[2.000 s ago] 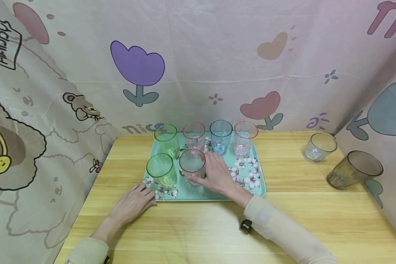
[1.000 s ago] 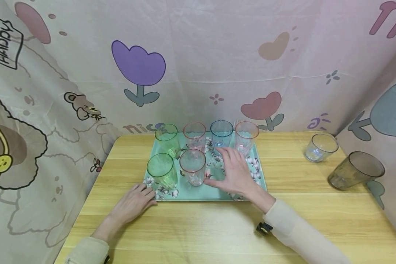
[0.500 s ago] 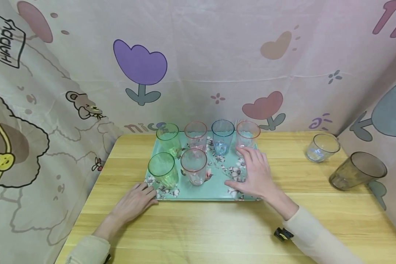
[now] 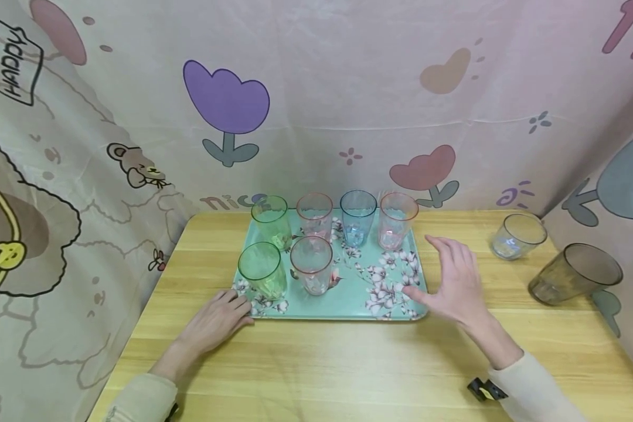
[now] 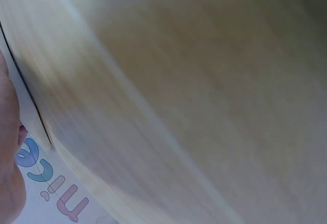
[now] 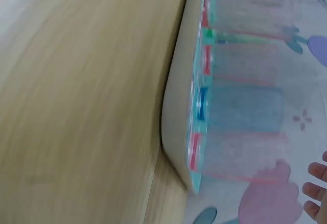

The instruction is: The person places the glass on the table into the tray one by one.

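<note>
Teal with a white-and-pink blossom print, the tray (image 4: 348, 293) sits in the middle of the frame on the pale wooden counter (image 4: 348, 363). It carries six upright tumblers, all apparently empty. At the back stand a green tumbler (image 4: 271, 221), a pink tumbler (image 4: 314, 215), a blue tumbler (image 4: 357, 217) and another pink one (image 4: 397, 221). In front stand a second green tumbler (image 4: 261, 271) and a third pink one (image 4: 311, 265).

The right half of the front row is bare. Two more tumblers stand off the tray at the right of the frame: a clear tumbler (image 4: 518, 235) and a smoky brown tumbler (image 4: 575, 274), both seemingly empty.

The left hand (image 4: 216, 322) lies flat on the counter at lower left, its relaxed fingers (image 4: 235, 302) touching the tray's near left corner and holding nothing.

The right hand (image 4: 456, 281) hovers right of centre, just off the tray's right edge. Its fingers are spread and straight, the thumb is over the tray's near right corner, and it grips nothing.

As a judgement, the likeliest mishap is a brush of that hand or its sleeve against the rear right pink tumbler, which stands close to the tray rim. These tall, light tumblers would tip easily. A nudge from either hand could also slide the tray, so that the closely packed tumblers knock one another.
</note>
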Tool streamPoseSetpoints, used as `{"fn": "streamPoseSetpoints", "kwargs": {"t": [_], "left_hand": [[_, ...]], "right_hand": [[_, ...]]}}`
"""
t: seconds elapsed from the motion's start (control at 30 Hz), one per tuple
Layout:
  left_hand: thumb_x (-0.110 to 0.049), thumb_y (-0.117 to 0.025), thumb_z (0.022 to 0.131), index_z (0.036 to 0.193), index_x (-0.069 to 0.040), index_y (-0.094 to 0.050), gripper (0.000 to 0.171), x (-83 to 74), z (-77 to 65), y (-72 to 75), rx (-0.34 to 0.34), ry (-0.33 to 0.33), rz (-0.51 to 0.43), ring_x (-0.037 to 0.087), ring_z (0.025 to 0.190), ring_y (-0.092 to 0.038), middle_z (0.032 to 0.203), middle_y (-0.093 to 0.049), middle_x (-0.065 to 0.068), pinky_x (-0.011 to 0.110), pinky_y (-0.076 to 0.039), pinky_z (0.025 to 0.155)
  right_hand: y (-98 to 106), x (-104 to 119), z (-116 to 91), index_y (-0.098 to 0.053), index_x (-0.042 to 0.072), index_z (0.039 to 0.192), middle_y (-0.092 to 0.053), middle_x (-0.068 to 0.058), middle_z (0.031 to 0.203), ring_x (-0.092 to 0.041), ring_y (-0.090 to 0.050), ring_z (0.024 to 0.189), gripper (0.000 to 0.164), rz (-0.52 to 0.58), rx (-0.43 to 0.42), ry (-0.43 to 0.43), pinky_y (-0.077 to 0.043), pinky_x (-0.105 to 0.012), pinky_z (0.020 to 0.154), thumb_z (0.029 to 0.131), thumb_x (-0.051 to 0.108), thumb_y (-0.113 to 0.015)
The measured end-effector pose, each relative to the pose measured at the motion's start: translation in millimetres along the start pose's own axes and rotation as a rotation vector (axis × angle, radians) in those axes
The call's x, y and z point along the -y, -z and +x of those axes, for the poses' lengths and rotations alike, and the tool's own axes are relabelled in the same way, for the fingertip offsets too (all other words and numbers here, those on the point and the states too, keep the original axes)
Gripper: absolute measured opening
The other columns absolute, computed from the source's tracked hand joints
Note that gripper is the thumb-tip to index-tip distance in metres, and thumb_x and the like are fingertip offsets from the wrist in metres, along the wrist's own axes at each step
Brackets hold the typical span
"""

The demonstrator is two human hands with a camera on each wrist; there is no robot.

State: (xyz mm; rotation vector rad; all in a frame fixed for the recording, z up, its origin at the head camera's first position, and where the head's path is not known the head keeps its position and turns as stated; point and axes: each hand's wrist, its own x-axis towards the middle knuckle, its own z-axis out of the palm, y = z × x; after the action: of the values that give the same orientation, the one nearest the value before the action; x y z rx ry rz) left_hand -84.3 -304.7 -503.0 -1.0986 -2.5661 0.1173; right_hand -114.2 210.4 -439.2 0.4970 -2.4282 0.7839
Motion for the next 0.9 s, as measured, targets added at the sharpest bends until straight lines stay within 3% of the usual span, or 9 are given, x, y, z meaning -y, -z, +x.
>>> {"fn": "streamPoseSetpoints", "kwargs": {"t": [0.27, 0.43, 0.6, 0.77, 0.9], "left_hand": [[-0.044, -0.067, 0.095, 0.095, -0.019, -0.060, 0.026, 0.0, -0.1, 0.2, 0.001, 0.003, -0.004, 0.019, 0.091, -0.058, 0.088, -0.062, -0.004, 0.041, -0.055, 0.095], [-0.043, -0.068, 0.095, 0.094, -0.019, -0.059, 0.025, -0.6, -0.3, 0.7, 0.008, 0.009, -0.007, 0.019, 0.090, -0.058, 0.088, -0.062, -0.004, 0.041, -0.055, 0.095], [-0.043, -0.067, 0.095, 0.094, -0.019, -0.059, 0.025, -0.9, -0.3, 0.7, 0.010, 0.010, -0.008, 0.019, 0.090, -0.057, 0.088, -0.061, -0.004, 0.041, -0.055, 0.095], [-0.044, -0.067, 0.096, 0.094, -0.019, -0.060, 0.025, -0.6, -0.6, 0.3, 0.012, 0.010, -0.012, 0.019, 0.091, -0.058, 0.088, -0.062, -0.004, 0.041, -0.055, 0.095], [-0.044, -0.067, 0.095, 0.095, -0.019, -0.060, 0.025, -0.7, -0.6, 0.1, 0.017, 0.010, -0.016, 0.019, 0.091, -0.058, 0.089, -0.062, -0.004, 0.041, -0.055, 0.096]], "right_hand": [[29, -23, -14, -0.052, -0.004, 0.146, -0.056, -0.033, 0.139, -0.053, -0.048, 0.127, 0.129, -0.046, -0.092, -0.077, -0.033, -0.071, 0.103, 0.074, 0.102, -0.046], [47, -35, -24, -0.052, -0.001, 0.148, -0.056, -0.034, 0.141, -0.055, -0.047, 0.129, 0.129, -0.074, -0.124, -0.142, -0.031, -0.073, 0.108, 0.070, 0.102, -0.051], [62, -46, -32, -0.053, -0.004, 0.145, -0.056, -0.038, 0.139, -0.057, -0.047, 0.125, 0.133, -0.116, -0.191, -0.175, -0.032, -0.066, 0.101, 0.069, 0.105, -0.048], [74, -57, -39, -0.054, -0.006, 0.142, -0.057, -0.040, 0.128, -0.058, -0.046, 0.112, 0.134, -0.163, -0.285, -0.181, -0.027, -0.049, 0.088, 0.068, 0.106, -0.046], [84, -67, -45, -0.055, -0.005, 0.142, -0.056, -0.040, 0.128, -0.059, -0.044, 0.113, 0.137, -0.170, -0.343, -0.244, -0.026, -0.049, 0.094, 0.063, 0.107, -0.048]]}}
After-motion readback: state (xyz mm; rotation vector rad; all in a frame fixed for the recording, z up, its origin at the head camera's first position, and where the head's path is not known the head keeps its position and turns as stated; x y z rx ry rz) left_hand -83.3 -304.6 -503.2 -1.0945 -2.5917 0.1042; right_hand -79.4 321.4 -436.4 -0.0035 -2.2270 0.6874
